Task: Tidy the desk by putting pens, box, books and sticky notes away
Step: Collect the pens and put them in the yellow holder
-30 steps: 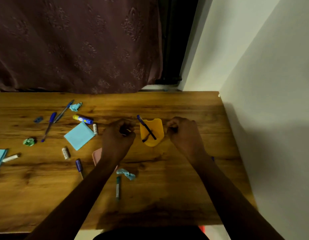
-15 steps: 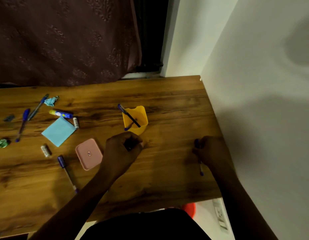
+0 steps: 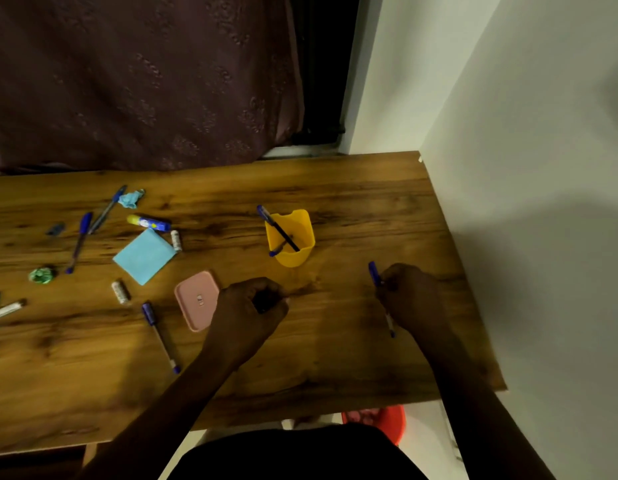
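While the right hand [image 3: 409, 296] grips a blue pen [image 3: 373, 271], left hand [image 3: 250, 306] curled, contents unclear, pink box [image 3: 196, 299] label unreadable

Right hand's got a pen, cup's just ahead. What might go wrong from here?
The yellow plastic pen cup holds pens leaning over its left rim; dropping in the blue pen from the right hand too hard may tip it. The left hand is close to the pink rounded box; a careless sweep may shove it or the loose blue pen beside it toward the front edge of the wooden desk.
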Motion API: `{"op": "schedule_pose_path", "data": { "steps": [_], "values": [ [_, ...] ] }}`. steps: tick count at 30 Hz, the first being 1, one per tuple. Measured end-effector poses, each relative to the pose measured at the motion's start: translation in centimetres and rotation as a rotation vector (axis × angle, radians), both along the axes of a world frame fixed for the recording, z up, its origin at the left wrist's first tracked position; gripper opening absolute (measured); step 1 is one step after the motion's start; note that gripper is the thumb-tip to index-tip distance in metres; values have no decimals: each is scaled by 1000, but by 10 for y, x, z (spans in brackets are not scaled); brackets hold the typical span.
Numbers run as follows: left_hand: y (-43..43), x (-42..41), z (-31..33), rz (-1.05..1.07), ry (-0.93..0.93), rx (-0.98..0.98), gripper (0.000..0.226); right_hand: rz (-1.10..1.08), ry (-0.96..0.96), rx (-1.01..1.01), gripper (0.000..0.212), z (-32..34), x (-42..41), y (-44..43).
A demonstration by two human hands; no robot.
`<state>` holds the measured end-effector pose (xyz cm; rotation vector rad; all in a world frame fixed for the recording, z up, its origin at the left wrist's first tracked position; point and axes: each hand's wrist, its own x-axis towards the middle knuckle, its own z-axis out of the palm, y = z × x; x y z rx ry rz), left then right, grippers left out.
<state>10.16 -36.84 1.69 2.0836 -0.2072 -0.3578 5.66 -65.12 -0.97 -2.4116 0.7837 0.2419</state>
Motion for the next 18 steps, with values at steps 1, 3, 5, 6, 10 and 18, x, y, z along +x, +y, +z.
{"op": "schedule_pose_path", "data": {
  "steps": [1,3,5,6,10,18],
  "values": [
    [6,0,0,3,2,-4,11,11,-41,34,11,7,4,7],
    [18,-1,1,14,9,-7,11,50,-129,99,12,25,12,25],
    [30,-1,1,40,12,5,12,98,-214,158,13,43,18,44],
    [40,-1,0,61,12,18,13,122,-252,181,13,52,20,56],
    [90,1,-16,124,30,98,9,178,-362,292,17,74,28,100],
    [187,25,-39,298,136,314,22,216,-413,360,24,77,35,183]
  ]
}}
